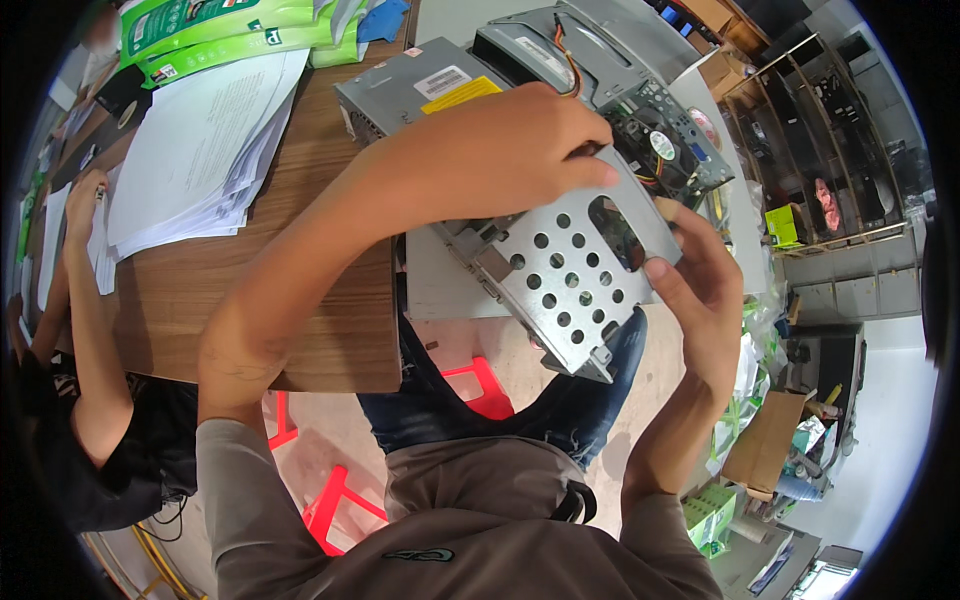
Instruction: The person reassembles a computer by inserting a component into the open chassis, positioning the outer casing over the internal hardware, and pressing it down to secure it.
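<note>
A perforated grey metal drive cage (pixel 565 280) is held over my lap, tilted, between both hands. My left hand (pixel 500 150) wraps over its upper edge from above. My right hand (pixel 700 275) grips its right side, thumb on the face. Behind it on the table lies an opened computer chassis (pixel 600 60) with a fan (pixel 660 145) and coloured wires. A grey optical drive with white and yellow labels (pixel 420 85) rests on the chassis's left part.
A wooden table (pixel 330 300) carries a stack of white papers (pixel 210 140) and green packets (pixel 220 30). Another person's arm (pixel 85 300) rests at the left. A red stool (pixel 340 490) is below me. Shelving (pixel 830 150) and cardboard boxes (pixel 765 440) stand at the right.
</note>
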